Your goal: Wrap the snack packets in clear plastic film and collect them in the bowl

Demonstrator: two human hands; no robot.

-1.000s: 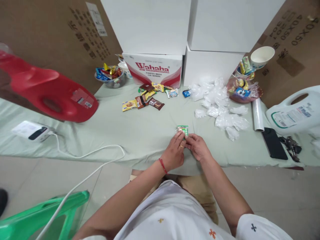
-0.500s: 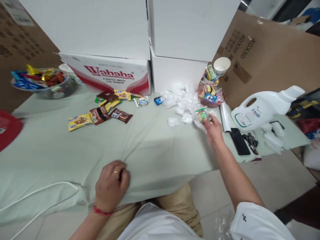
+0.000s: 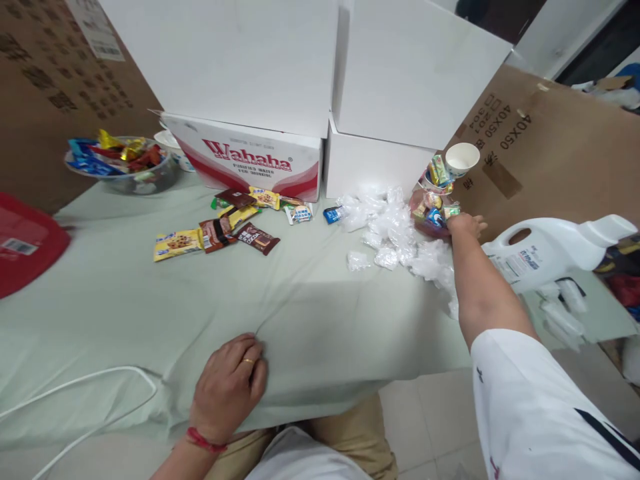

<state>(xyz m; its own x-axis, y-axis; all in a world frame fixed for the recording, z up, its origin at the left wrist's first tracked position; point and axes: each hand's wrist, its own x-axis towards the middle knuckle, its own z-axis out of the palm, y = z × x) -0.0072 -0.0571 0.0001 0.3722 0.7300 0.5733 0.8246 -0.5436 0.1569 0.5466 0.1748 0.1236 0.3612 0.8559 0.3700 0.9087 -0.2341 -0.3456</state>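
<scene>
My left hand (image 3: 230, 383) rests on the cloth at the table's front edge, fingers loosely curled; nothing shows in it. At the right, my right hand (image 3: 466, 228) is at the pink clear bowl (image 3: 425, 223) of small wrapped snacks. A small pale green snack packet (image 3: 452, 210) shows at its thumb side, over the bowl's right part. The other fingers stick out to the right, and the exact grip is partly hidden. Just in front of the bowl lies a crumpled clear plastic bag (image 3: 434, 260). Behind the bowl are a paper cup (image 3: 462, 159) and wrapped snacks (image 3: 439, 171).
Crumpled clear wrappers (image 3: 383, 223) and a blue packet (image 3: 331, 215) lie mid-table. Several cookie and cocoa packets (image 3: 216, 235) lie left of them. A candy bowl (image 3: 145, 180), a Wahaha box (image 3: 250, 160), and a white detergent bottle (image 3: 545, 257) stand around the table. A white cable (image 3: 100, 373) crosses the front left.
My right hand has carried the green packet back and right to the pink bowl. The clear bag near it now lies on the table. My left hand stays nearly still; the view has shifted.
</scene>
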